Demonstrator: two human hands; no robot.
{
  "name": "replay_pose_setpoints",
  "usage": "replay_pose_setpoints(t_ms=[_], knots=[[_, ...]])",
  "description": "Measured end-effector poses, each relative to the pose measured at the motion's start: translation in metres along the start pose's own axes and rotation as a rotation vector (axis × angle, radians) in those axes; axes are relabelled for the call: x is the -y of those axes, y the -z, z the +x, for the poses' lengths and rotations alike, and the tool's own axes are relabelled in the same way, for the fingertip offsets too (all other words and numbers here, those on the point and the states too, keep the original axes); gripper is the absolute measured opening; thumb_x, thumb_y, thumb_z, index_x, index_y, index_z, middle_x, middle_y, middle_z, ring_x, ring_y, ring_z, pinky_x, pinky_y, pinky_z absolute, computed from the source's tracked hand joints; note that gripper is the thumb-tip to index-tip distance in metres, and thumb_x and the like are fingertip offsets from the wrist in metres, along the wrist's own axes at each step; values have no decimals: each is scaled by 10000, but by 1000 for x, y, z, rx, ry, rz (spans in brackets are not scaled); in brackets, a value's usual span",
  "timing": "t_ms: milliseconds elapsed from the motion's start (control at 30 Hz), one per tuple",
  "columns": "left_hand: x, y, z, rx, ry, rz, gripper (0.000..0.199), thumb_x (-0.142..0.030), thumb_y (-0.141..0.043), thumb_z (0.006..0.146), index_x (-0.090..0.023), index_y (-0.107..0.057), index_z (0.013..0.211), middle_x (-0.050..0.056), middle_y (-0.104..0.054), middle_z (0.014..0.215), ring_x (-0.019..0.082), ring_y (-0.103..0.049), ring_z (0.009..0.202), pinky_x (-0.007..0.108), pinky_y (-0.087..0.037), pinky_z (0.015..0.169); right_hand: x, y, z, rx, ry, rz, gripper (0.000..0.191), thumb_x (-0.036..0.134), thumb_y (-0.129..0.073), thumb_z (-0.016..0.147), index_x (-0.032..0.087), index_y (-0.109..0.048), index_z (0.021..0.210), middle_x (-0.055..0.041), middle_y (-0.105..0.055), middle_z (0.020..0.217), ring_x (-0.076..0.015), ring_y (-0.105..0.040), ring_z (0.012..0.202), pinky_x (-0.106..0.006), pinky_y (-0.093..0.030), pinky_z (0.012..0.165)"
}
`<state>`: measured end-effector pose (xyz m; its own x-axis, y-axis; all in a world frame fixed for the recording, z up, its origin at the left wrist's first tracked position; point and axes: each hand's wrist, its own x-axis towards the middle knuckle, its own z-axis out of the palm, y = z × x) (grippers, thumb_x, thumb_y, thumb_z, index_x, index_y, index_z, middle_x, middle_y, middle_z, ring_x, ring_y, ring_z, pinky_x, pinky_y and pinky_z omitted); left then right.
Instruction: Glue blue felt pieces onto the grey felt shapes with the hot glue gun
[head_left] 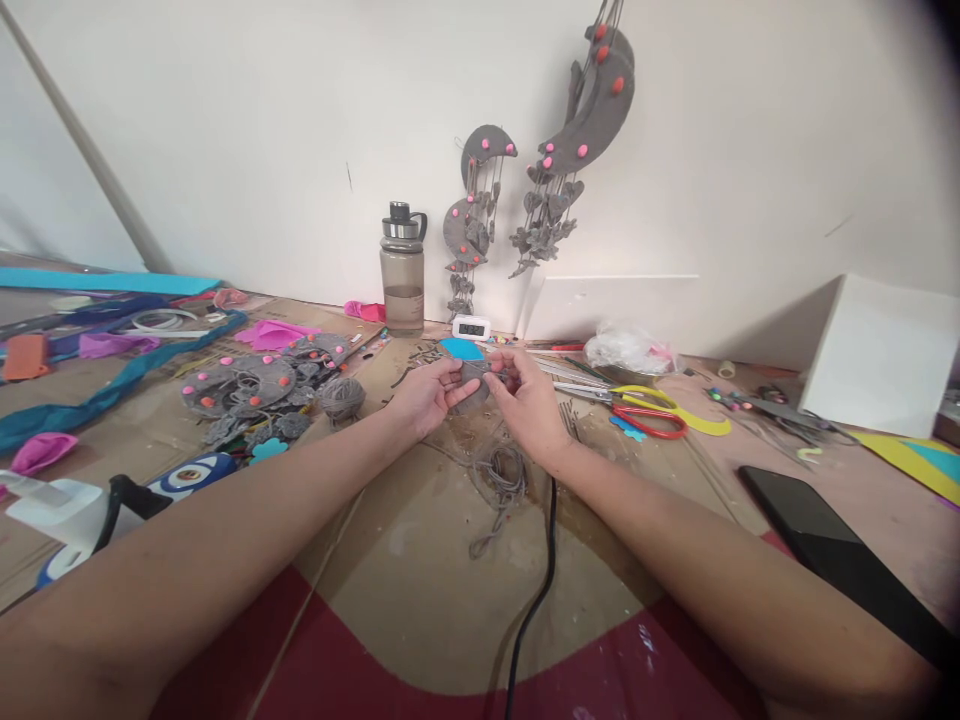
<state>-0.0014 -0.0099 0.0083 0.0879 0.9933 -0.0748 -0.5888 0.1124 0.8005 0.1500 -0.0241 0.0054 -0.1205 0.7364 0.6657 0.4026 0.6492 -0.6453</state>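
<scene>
My left hand (429, 398) is closed on the left side of a small grey felt piece (471, 397). From the other side my right hand (528, 402) pinches at its edge, where thin grey yarn seems to cross it; the fingertips hide the details. Loose grey yarn (501, 478) lies tangled on the cardboard just below my hands. A blue felt piece (462, 348) shows directly behind the grey one; whether it is held or lying there I cannot tell. A ball of grey yarn (342, 399) sits left of my left hand.
Scissors with red handles (651, 422) and yellow-handled scissors (645, 394) lie to the right. A water bottle (403, 280) and a small clock (471, 328) stand by the wall. Grey felt ornaments (240, 385), a glue gun (176, 480), a black cable (551, 560) and a phone (795, 505) surround the workspace.
</scene>
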Motion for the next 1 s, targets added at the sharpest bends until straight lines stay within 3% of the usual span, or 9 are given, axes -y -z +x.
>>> replay_pose_setpoints(t_ms=[433,1000], knots=[[-1,0,-1,-32,16,14,90,-66,-578,795,-115,-654,797,46,-704,772,94,-653,702,208,-582,703,0,4,3,58,-35,80,145,250,-581,799,215,-613,936,-24,-642,880,-169,-595,820,-305,-455,747],[0,-1,-4,-51,16,20,90,-50,-579,791,-93,-639,739,50,-686,735,102,-641,680,221,-591,670,-1,6,2,72,-65,49,117,226,-588,777,198,-578,890,-2,-603,813,-133,-513,671,-275,-418,663]])
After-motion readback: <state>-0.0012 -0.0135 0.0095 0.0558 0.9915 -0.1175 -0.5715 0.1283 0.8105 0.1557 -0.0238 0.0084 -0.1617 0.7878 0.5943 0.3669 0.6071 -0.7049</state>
